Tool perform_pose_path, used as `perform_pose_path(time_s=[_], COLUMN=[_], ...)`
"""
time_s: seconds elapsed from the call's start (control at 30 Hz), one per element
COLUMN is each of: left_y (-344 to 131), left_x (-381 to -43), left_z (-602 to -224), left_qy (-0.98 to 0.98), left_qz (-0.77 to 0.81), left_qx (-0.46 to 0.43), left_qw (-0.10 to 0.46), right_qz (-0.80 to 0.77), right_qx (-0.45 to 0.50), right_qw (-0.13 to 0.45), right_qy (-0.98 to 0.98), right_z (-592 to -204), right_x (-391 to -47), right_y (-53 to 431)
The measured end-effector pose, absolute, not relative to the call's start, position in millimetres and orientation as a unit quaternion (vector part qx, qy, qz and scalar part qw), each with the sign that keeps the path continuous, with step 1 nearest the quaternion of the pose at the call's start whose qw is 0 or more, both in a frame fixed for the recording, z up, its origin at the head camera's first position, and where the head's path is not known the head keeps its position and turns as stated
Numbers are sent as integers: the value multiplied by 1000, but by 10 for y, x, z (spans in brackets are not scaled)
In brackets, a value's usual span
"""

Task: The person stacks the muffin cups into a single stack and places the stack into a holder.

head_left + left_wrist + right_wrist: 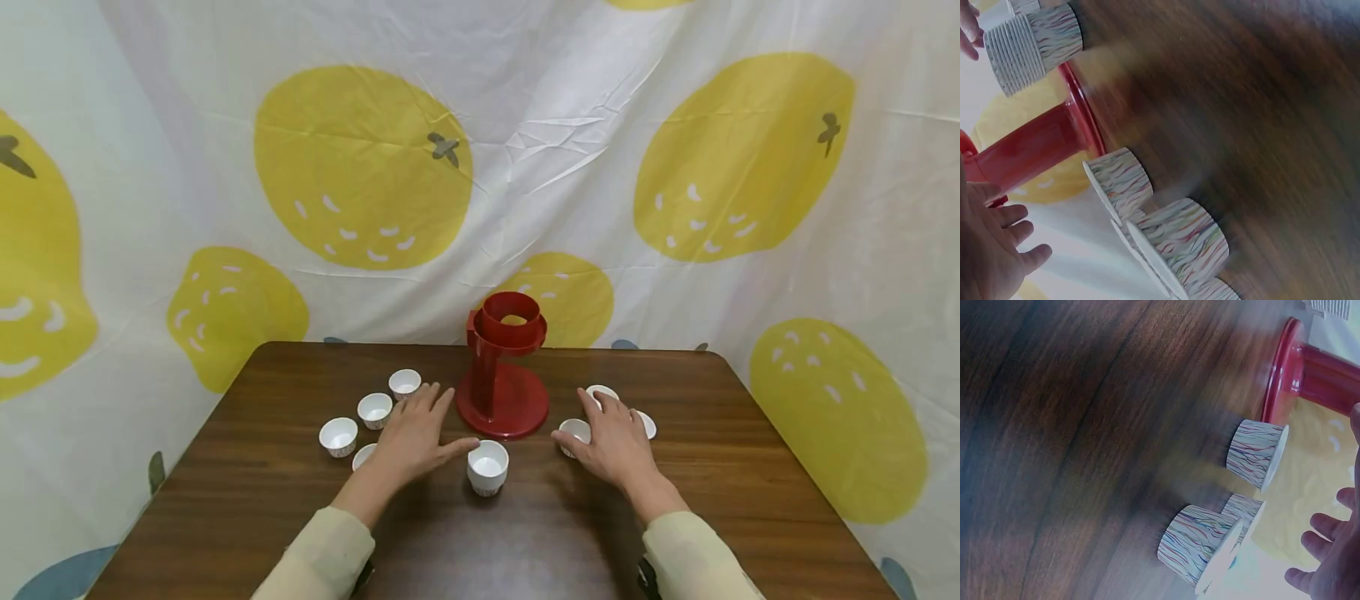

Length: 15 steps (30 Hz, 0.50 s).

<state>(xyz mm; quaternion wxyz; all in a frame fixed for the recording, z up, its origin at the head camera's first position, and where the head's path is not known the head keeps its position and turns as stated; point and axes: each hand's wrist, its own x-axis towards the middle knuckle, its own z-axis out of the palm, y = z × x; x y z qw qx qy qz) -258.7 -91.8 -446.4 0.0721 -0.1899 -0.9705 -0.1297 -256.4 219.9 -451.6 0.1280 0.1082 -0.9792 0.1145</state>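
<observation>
Lemon-printed cloth (555, 200) fills the back, dark wooden desk (750, 500) in front, and from the head view we have a red stand (487, 379) at the far middle, its ring up top. Nearer us, a nested stack of cups (487, 471)! Four loose cups (338, 437) sit out left, three more cups (573, 432) right. Watch the left hand (411, 436), fingers wide, thumb by the stack's rim, whether touching I cannot tell; the right hand (618, 442), spread too, above the right-hand group, nothing visibly gripped. Over to the left wrist: there are the stack's ridged rims, tightly nested, wavy coloured lines on the wall beneath, and the left fingers apart from the loose cups, holding nothing. Right wrist now: three patterned cups near the stand's base, two of them overlapping in this view, the right fingers loose and apart from them. My call on the reach: come in low, mind the thumb doesn't nudge the stack, and pinch one cup lightly at its wall; thin sides like these could well buckle under a hard squeeze.
</observation>
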Motion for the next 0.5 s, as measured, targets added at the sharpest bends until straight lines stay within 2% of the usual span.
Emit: perform_pose_path(time_s=[0.5], left_y=[-833], left_x=[-2541], left_z=[-4604], left_qy=[-948], left_qz=[-210], left_qx=[-229], left_qw=[61], right_qz=[140], right_qx=[106], right_qw=[134], right_qy=[-975], right_z=[-4492], right_x=[-2542], right_y=[2195])
